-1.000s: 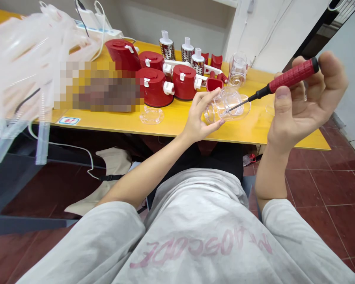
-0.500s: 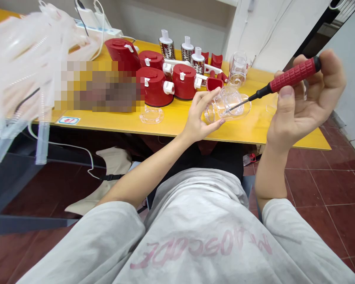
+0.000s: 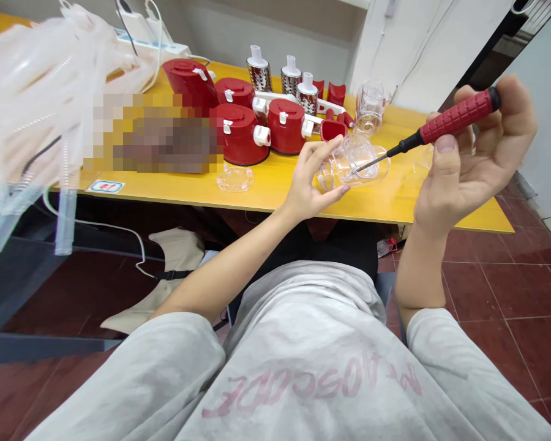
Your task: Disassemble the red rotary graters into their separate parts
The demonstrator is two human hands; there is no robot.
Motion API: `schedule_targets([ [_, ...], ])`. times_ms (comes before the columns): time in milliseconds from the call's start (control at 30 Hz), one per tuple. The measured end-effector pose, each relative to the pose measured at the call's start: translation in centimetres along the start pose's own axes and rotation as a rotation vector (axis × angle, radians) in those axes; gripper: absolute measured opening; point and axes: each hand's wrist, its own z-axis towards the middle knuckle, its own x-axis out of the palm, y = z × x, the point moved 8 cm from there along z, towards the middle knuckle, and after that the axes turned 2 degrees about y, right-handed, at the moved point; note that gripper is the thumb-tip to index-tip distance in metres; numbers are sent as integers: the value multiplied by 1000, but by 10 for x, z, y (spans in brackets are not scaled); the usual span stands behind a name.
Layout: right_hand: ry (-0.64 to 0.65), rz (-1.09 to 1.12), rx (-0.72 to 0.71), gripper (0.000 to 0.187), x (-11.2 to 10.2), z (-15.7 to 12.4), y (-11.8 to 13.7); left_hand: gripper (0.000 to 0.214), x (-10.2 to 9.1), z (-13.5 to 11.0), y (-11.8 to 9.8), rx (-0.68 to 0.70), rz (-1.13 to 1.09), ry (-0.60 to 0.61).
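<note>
My left hand (image 3: 314,177) holds a transparent plastic housing (image 3: 356,162) above the yellow table, with the fingers around its near end. My right hand (image 3: 472,159) is raised to the right, gripping a precision screwdriver (image 3: 459,116) with a red ribbed handle. Its thin steel shaft reaches across into the housing, and the tip sits behind the clear plastic near my left fingers. I cannot see a screw at the tip.
Red lidded food-processor bodies (image 3: 241,135), steel grater drums (image 3: 259,73) and a clear cup (image 3: 370,104) stand beyond my hands. A clear lid (image 3: 235,179) lies on the yellow table (image 3: 275,187). Blurred plastic sheeting (image 3: 41,79) hangs at the left.
The screwdriver handle has tilted slightly to the right in my right hand. The housing and my left hand have barely moved.
</note>
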Motion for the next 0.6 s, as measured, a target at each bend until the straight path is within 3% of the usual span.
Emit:
schedule_targets([
  [67,-16,-2,-48,71,0,1,0,98,0,0,-1,-3,2,-5],
  [267,-76,-40,30,79,-4,0,-6,98,1,0,1,-21,3,4],
  [500,-32,-37,-10,65,1,0,3,100,1,0,2,-28,7,9],
  [600,-73,-27,-31,71,0,1,7,99,1,0,1,-15,6,3],
])
